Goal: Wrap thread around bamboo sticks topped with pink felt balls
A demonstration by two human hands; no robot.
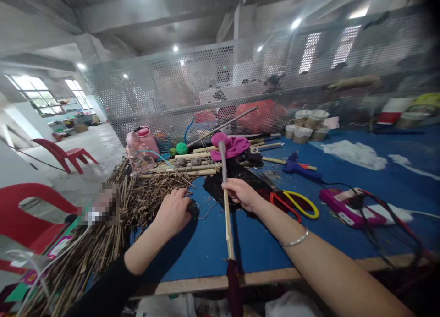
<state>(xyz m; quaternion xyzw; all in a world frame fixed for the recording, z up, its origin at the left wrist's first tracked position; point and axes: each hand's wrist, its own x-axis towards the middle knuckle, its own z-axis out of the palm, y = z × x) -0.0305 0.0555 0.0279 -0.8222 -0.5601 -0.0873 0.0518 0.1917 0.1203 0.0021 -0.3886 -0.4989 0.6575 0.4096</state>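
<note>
Right hand clamped on stick, left hand on dark lump.

My right hand (240, 193) grips a pale bamboo stick (227, 221) mid-shaft; it lies from the table's near edge toward the centre, dark-wrapped at both ends. I judge it light, stiff, best held mid-length. My left hand (173, 211) curls over a dark lump (193, 210) beside the dried twigs (144, 198). Scissors (295, 202) lie right of the stick on the blue table (343, 243).

Slim wooden stick (226, 216), upright, gripped midway
</note>
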